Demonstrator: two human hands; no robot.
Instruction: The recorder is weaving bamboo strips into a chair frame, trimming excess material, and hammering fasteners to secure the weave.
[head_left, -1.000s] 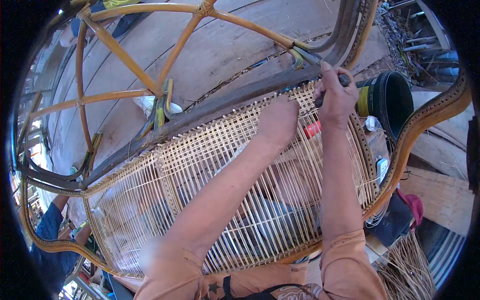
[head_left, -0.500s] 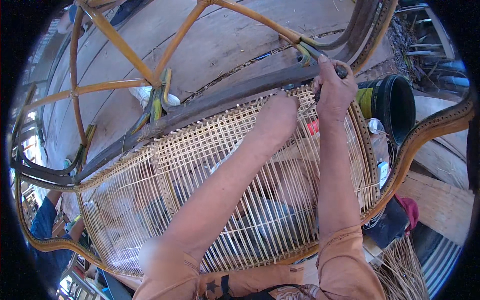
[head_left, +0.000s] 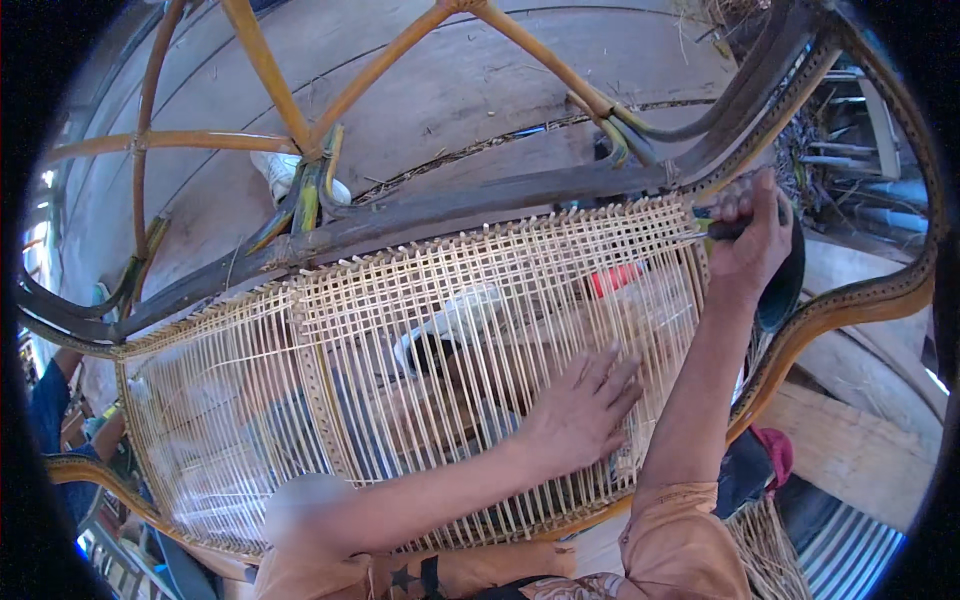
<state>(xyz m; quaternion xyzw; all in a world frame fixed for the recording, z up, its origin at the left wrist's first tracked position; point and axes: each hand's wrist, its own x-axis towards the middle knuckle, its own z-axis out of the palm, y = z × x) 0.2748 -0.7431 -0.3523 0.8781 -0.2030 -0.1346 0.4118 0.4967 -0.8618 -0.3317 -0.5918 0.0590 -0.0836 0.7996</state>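
Pale woven cane panel (head_left: 420,350), an open grid of thin strips set in one dark curved rattan frame (head_left: 430,215), fills the picture's middle. One left hand (head_left: 585,410) lies on it, fingers spread flat, at five o'clock. One right hand (head_left: 750,235) at two o'clock is clenched around a dark-handled tool (head_left: 715,228) at the panel's edge.

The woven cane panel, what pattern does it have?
The pale woven cane panel shows an open grid, in the head view.
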